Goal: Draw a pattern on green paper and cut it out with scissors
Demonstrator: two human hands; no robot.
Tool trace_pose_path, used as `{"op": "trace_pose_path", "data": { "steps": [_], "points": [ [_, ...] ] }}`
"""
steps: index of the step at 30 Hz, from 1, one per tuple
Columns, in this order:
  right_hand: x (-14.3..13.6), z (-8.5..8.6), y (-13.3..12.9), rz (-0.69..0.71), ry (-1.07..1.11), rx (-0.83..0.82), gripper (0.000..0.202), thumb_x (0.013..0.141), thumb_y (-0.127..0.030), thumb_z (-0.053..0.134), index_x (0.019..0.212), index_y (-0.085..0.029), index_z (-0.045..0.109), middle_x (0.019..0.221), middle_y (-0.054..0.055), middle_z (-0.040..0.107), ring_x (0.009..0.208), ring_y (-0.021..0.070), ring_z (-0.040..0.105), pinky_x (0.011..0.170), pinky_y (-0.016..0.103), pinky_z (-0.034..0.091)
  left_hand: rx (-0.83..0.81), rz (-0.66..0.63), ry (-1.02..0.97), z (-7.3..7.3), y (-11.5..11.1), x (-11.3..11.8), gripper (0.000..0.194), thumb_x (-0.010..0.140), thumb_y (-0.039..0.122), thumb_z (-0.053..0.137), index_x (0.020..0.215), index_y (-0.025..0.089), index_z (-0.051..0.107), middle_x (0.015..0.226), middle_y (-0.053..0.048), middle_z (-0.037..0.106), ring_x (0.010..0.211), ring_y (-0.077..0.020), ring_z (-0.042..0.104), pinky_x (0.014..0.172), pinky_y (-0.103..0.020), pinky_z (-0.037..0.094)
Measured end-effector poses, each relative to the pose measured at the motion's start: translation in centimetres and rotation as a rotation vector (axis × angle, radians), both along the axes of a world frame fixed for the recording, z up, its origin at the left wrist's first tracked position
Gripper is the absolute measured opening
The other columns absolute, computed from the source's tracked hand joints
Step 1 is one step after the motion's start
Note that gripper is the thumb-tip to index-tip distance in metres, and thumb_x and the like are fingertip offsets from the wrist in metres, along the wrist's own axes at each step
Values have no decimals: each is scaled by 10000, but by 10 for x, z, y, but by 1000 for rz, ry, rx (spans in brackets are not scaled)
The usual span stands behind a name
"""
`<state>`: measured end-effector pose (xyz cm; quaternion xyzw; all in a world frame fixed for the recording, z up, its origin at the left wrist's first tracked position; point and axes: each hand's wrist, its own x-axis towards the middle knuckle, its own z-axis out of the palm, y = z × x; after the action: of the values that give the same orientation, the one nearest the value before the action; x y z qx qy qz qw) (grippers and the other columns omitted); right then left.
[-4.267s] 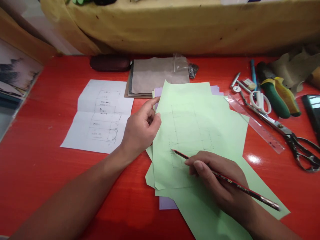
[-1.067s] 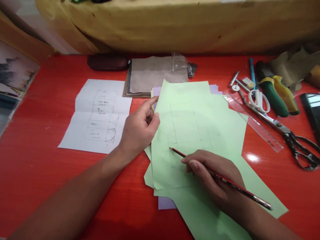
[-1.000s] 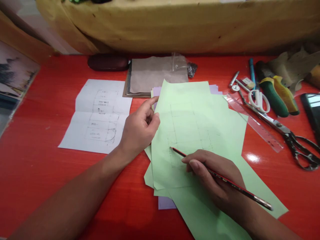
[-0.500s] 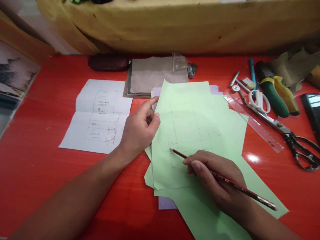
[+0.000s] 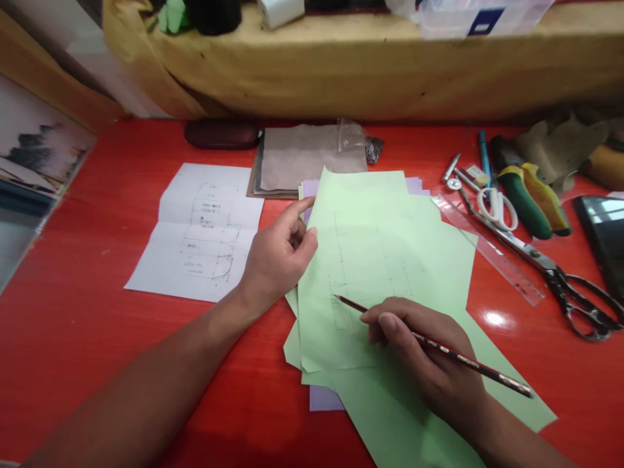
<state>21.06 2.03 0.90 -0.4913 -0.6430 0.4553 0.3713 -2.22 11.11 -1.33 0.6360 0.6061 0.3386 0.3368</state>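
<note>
A pencil is held in my right hand, its tip at the drawn lines on the top green sheet. My left hand touches the left edge of that sheet, index finger stretched out, the other fingers curled and the thumb a little apart; nothing shows in its grip. Beneath the top sheet lie more green sheets and a purple sheet. Left of my left hand, a creased white sheet bears a pencil drawing with notes.
Brown sheets and a dark case lie at the back of the red table. To the right are a clear ruler, large scissors, green-yellow pliers, a blue pen and a phone.
The view has tilted up slightly, showing more of the cloth-covered ledge and the items on it. Both hands keep nearly the same places on the paper, and the pencil tip stays near the same lines.
</note>
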Motion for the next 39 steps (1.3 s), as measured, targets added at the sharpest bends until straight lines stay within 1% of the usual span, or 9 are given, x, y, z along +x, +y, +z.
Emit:
{"op": "trace_pose_path", "data": {
  "steps": [7, 16, 19, 21, 23, 25, 31, 33, 39],
  "points": [
    [1, -1, 1, -73, 140, -76, 301, 1120, -327, 606, 955, -229, 838, 700, 12, 750, 602, 158, 687, 567, 246, 576, -32, -55, 18, 0, 1, 0, 640, 911, 232, 651, 1548, 227, 588, 912, 45, 705, 591, -95, 584, 635, -271, 488],
    [7, -1, -3, -119, 187, -22, 319, 1120, -396, 629, 945, -221, 831, 701, 19, 735, 612, 167, 676, 593, 269, 582, -32, -17, 51, -2, 2, -1, 538, 959, 230, 577, 1492, 233, 652, 918, 25, 712, 625, -126, 611, 625, -278, 477],
    [11, 6, -1, -194, 163, 16, 342, 1105, -427, 638, 903, -215, 815, 686, 21, 725, 602, 175, 665, 592, 286, 582, 5, -27, 81, -5, 1, -1, 490, 999, 251, 551, 1474, 220, 671, 952, -3, 766, 706, -158, 669, 697, -290, 533],
    [15, 9, 1, -249, 158, 41, 354, 1098, -443, 641, 886, -215, 809, 680, 20, 723, 600, 178, 662, 597, 294, 583, 76, -44, 118, -7, 0, -1, 462, 1020, 246, 535, 1457, 207, 682, 1125, -47, 810, 866, -190, 738, 832, -312, 581],
    [18, 11, 1, -295, 172, 71, 362, 1093, -454, 642, 878, -214, 806, 675, 20, 722, 596, 179, 660, 600, 299, 581, 168, -88, 165, -9, -1, -1, 435, 1041, 236, 512, 1434, 223, 698, 1325, -67, 787, 1071, -222, 758, 973, -337, 584],
    [21, 12, 1, -327, 200, 103, 360, 1090, -455, 641, 883, -212, 807, 671, 17, 718, 594, 178, 656, 602, 300, 577, 229, -130, 225, -9, -3, -1, 427, 1053, 220, 490, 1417, 247, 710, 1372, -59, 773, 1181, -240, 744, 1020, -346, 578],
    [24, 13, -2, -325, 240, 123, 379, 1085, -478, 638, 876, -206, 798, 669, 15, 711, 596, 179, 650, 610, 305, 574, 274, -263, 526, 11, 1, -1, 507, 1061, 143, 409, 1496, 215, 658, 1291, -92, 777, 1082, -264, 756, 857, -367, 592],
    [24, 12, -3, -307, 236, 110, 389, 1086, -493, 636, 881, -202, 793, 664, 15, 708, 598, 181, 647, 617, 308, 575, 274, -359, 594, 19, 10, 2, 523, 1050, 110, 391, 1496, 174, 657, 1278, -115, 774, 1098, -277, 745, 872, -382, 584],
    [25, 14, -3, -309, 234, 135, 437, 1068, -558, 645, 865, -198, 786, 638, 16, 692, 583, 191, 642, 602, 315, 570, 296, -613, 647, 28, 57, 27, 506, 978, 52, 469, 1350, 229, 763, 1218, -98, 789, 1206, -290, 698, 998, -397, 543]
  ]
}}
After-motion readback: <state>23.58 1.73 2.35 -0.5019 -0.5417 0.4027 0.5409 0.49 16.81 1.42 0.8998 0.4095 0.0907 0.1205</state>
